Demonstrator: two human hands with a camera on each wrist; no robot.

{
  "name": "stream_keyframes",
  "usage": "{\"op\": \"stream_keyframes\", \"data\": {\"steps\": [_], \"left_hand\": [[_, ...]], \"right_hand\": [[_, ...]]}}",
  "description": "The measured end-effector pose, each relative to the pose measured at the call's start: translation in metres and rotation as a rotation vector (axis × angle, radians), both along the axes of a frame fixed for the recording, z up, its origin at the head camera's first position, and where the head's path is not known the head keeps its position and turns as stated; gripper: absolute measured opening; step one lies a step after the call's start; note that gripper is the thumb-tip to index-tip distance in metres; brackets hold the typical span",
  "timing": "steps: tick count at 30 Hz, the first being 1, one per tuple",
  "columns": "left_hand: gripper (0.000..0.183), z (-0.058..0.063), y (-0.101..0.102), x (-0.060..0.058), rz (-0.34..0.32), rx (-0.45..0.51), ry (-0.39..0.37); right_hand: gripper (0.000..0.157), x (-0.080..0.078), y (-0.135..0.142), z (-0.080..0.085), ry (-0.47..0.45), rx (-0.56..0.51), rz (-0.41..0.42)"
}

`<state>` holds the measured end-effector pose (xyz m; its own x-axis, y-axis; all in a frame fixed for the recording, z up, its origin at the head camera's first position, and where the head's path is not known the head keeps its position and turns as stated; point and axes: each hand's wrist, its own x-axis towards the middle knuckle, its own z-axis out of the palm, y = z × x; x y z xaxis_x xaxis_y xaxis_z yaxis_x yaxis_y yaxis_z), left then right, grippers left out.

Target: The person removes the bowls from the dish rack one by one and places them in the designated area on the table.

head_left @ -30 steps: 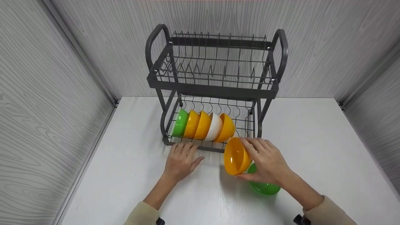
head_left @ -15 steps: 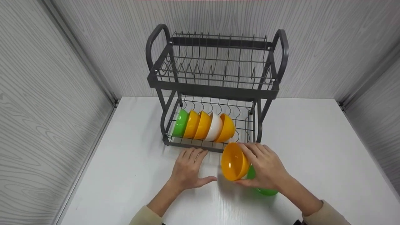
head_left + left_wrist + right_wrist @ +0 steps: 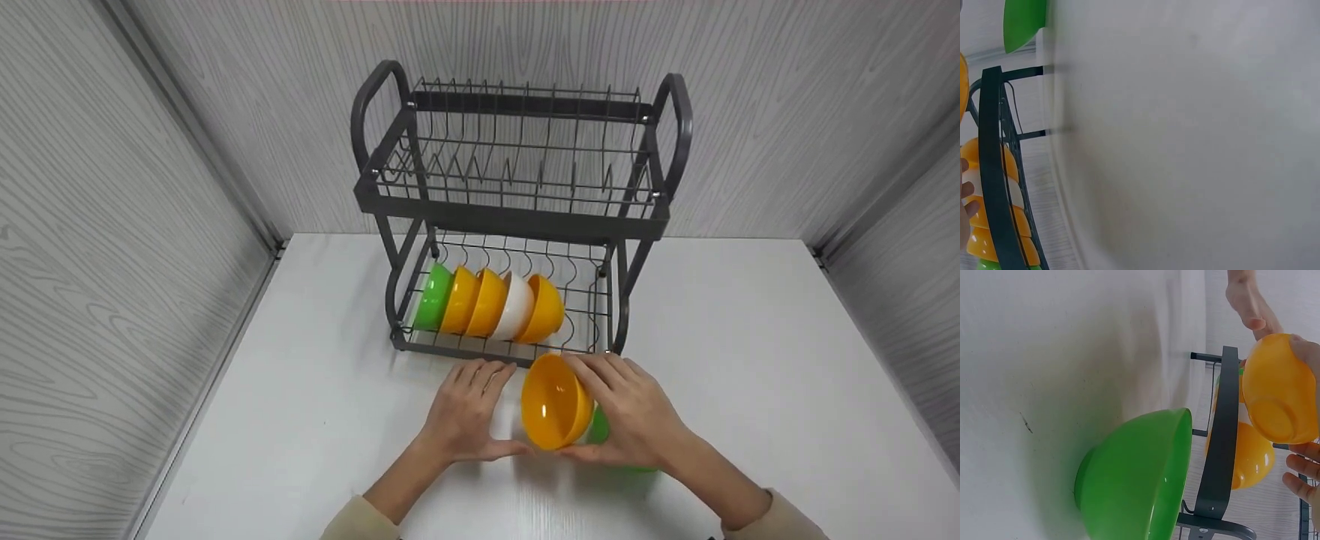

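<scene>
My right hand [image 3: 636, 409] grips an orange bowl [image 3: 553, 401] by its side, the thumb below and the fingers over its top edge. The bowl is tilted, its opening facing left, in front of the rack. Just left of it, my left hand [image 3: 469, 412] is spread, thumb stretched toward the bowl's lower rim. Under the right hand stands a green bowl [image 3: 1134, 478], mostly hidden in the head view. Inside the rack's lower tier, a green bowl [image 3: 433, 298], several orange bowls [image 3: 541, 309] and a white bowl [image 3: 514, 307] stand on edge in a row.
A dark two-tier dish rack [image 3: 510, 219] stands on the white table [image 3: 300, 390] against the back wall. Its upper tier has wire slots [image 3: 517, 161] and a handle at each end. Grey wood-patterned panels [image 3: 135, 225] enclose the sides and back.
My right hand has drawn the orange bowl toward me and a little left, now covering more of the loose green bowl. My left hand has moved right, its thumb spreading toward the bowl.
</scene>
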<state>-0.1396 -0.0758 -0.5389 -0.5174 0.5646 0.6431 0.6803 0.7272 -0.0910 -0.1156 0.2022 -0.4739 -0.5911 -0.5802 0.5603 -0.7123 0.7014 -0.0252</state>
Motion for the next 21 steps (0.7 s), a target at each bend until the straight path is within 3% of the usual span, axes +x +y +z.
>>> {"op": "stream_keyframes", "data": {"steps": [10, 21], "left_hand": [[0.12, -0.0004, 0.0082, 0.0017, -0.018, 0.019, -0.055], [0.113, 0.0005, 0.0089, 0.0031, -0.056, 0.049, -0.123]], "right_hand": [[0.12, 0.0042, -0.005, -0.0025, -0.017, -0.024, 0.028], [0.118, 0.0071, -0.0073, -0.0062, -0.049, -0.007, 0.04]]}}
